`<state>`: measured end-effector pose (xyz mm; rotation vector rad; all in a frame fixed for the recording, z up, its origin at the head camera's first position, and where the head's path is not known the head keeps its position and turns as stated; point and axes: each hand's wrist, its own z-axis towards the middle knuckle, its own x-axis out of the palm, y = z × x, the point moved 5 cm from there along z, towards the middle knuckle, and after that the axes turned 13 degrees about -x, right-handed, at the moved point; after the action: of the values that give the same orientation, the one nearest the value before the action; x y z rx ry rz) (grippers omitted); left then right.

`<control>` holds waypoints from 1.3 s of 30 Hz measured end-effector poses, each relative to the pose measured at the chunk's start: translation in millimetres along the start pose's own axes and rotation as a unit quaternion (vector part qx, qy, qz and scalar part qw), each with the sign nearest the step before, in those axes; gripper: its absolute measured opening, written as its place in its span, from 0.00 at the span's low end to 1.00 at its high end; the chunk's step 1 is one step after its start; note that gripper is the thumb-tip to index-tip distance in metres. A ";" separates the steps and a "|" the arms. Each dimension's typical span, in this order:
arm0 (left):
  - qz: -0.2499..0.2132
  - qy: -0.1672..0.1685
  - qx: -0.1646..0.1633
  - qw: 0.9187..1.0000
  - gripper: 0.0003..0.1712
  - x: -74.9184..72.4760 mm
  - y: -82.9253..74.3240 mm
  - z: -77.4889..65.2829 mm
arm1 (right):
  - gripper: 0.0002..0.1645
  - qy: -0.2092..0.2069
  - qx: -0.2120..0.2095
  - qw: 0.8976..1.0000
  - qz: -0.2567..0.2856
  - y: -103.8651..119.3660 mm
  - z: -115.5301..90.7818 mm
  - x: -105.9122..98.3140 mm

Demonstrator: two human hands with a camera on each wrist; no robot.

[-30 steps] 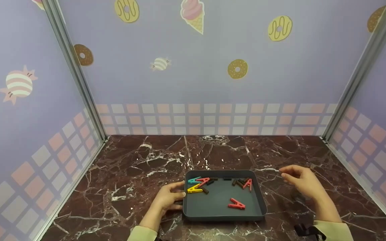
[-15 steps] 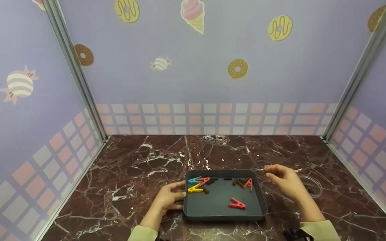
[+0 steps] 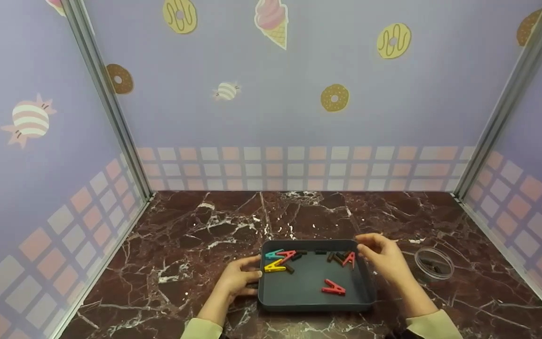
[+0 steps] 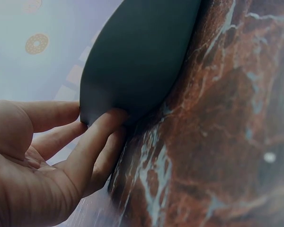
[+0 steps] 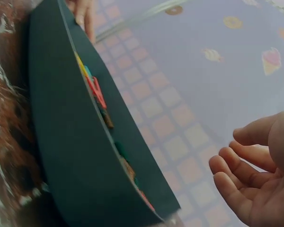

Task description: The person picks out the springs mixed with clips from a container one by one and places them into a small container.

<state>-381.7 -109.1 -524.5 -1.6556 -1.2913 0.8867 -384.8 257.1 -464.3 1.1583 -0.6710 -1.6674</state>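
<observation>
A dark grey rectangular tray [image 3: 294, 287] lies on the table. At its upper left are a blue clothespin [image 3: 273, 254], a red clothespin [image 3: 288, 254] and a yellow clothespin [image 3: 274, 267]. Another red clothespin [image 3: 349, 260] rests at the upper right, and one more red clothespin [image 3: 333, 287] towards the lower right. Several short dark brown cylinders [image 3: 339, 258] lie among them. My left hand [image 3: 238, 278] touches the tray's left side, its fingertips against the outer wall [image 4: 137, 56]. Over the tray's right rim, my right hand [image 3: 384, 259] hovers with relaxed fingers, nothing visible between them [image 5: 255, 175].
A round clear container [image 3: 434, 263] with dark pieces in it stands right of the right forearm. The marble-patterned table [image 3: 195, 226] is enclosed by patterned walls [image 3: 271, 117] at the back and sides. Small white specks dot the tabletop beyond the tray.
My right hand has moved left from beyond the tray to its right rim, uncovering the round clear container. The left hand and the tray have stayed put.
</observation>
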 end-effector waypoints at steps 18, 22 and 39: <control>-0.003 0.001 0.003 1.000 0.34 -1.3 0.2 0.7 | 0.11 -0.043 -0.060 0.997 0.033 16.9 0.7 80.4; -0.001 -0.002 0.000 1.000 0.34 -1.4 0.3 1.1 | 0.11 -0.037 -0.061 0.997 0.031 16.0 0.9 95.2; 0.004 -0.011 -0.004 1.000 0.34 -1.5 1.7 2.6 | 0.16 0.047 -0.038 0.998 -0.025 12.4 4.2 142.8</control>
<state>-383.7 -110.3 -527.1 -1.6616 -1.3061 0.9078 -396.1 120.8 -507.2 1.2007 -0.5196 -1.6537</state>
